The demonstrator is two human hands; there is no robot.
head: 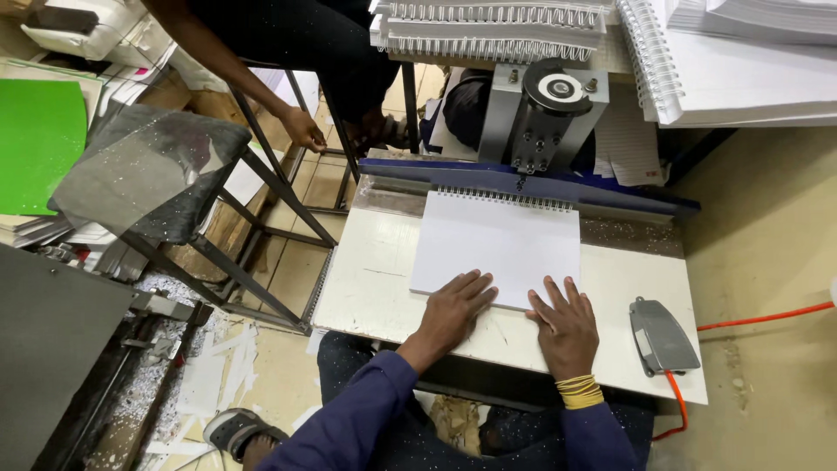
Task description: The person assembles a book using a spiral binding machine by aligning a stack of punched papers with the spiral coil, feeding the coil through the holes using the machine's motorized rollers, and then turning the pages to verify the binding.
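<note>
A white pad of paper (pixel 501 240) with a wire spiral along its far edge lies on the white work table (pixel 375 279), its spiral edge under the blue bar (pixel 523 186) of a grey binding machine (pixel 540 113). My left hand (pixel 455 307) lies flat on the pad's near left edge, fingers spread. My right hand (pixel 565 323) presses flat on the near right edge; yellow bands sit on that wrist.
A grey foot pedal (pixel 663 336) with an orange cable (pixel 758 318) lies at the table's right. Stacks of spiral-bound pads (pixel 732 61) sit behind the machine. Another person's hand (pixel 303 129) reaches down near a metal stool (pixel 148 170) at left. Paper scraps litter the floor.
</note>
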